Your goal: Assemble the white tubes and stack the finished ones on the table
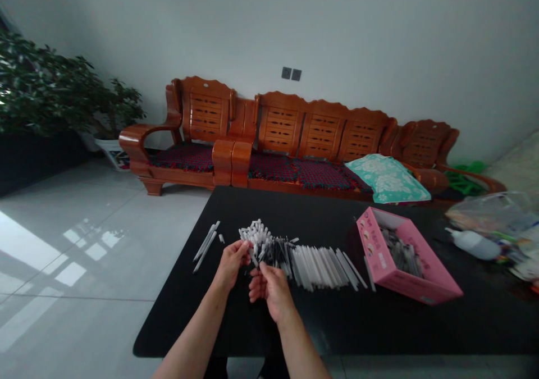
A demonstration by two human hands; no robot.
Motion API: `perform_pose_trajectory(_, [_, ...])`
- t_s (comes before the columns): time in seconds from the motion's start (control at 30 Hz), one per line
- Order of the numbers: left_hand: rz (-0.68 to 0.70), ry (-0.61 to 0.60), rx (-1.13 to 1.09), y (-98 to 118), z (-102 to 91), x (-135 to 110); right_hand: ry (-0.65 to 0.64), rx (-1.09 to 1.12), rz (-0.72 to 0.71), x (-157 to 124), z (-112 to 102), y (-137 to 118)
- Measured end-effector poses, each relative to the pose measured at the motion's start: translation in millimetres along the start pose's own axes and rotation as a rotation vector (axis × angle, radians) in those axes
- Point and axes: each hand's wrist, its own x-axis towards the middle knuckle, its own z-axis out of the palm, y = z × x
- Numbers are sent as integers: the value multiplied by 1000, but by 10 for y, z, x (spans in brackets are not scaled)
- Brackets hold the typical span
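Observation:
On the black table, my left hand (232, 262) pinches a small white pen cap at the near edge of a pile of white pen caps (257, 232). Close beside it, my right hand (272, 290) has its fingers curled and thumb pressed in; whatever lies between them is hidden. Dark thin pen refills (278, 252) lie right of the caps, partly behind my right hand. A row of whitish pen barrels (322, 266) continues to the right. Several pens (206, 246) lie apart at the left, with one loose white cap (221, 238) near them.
An open pink box (421, 288) with more pen parts (402, 252) stands at the right. Beyond it are a white bottle-like object (475, 244) and a clear plastic bag (490, 213). A wooden sofa (236, 163) with a turquoise pillow (387, 178) runs behind the table (337, 328).

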Motion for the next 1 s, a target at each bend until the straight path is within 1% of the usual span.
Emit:
perform_pose_trajectory(0.07, [-2, -2, -2, -24, -8, 9, 15, -21, -19, -3, 5, -1])
perform_pose_trajectory(0.2, [2, 44, -29, -57, -52, 49, 121, -146, -103, -18, -18, -4])
perform_pose_trajectory(0.33, [8, 88, -55, -11, -135, 102, 187, -215, -128, 5, -136, 18])
perform_pose_trajectory(0.4, [11, 127, -68, 26, -180, 121, 258, -315, -165, 30, -215, 29])
perform_pose_trajectory(0.47, [11, 166, -79, 50, -217, 132, 332, -533, -260, 53, -273, 35])
perform_pose_trajectory(0.57, [5, 188, -92, 49, -248, 137, 389, -1012, -435, 75, -263, 51])
perform_pose_trajectory(0.6, [2, 191, -97, 42, -252, 136, 387, -1165, -473, 81, -233, 62])
perform_pose_trajectory(0.67, [0, 195, -104, 25, -253, 132, 358, -1403, -492, 95, -152, 89])
perform_pose_trajectory(0.73, [1, 193, -99, 15, -249, 125, 311, -1541, -487, 113, -72, 116])
perform_pose_trajectory(0.8, [3, 183, -84, 17, -247, 114, 284, -1599, -478, 127, -18, 130])
perform_pose_trajectory(0.87, [3, 170, -68, 26, -247, 101, 286, -1592, -474, 133, 6, 123])
perform_pose_trajectory(0.93, [-2, 155, -60, 31, -244, 89, 316, -1527, -483, 127, 12, 93])
perform_pose_trajectory(1.0, [-12, 140, -55, 19, -233, 79, 342, -1413, -500, 115, 19, 48])
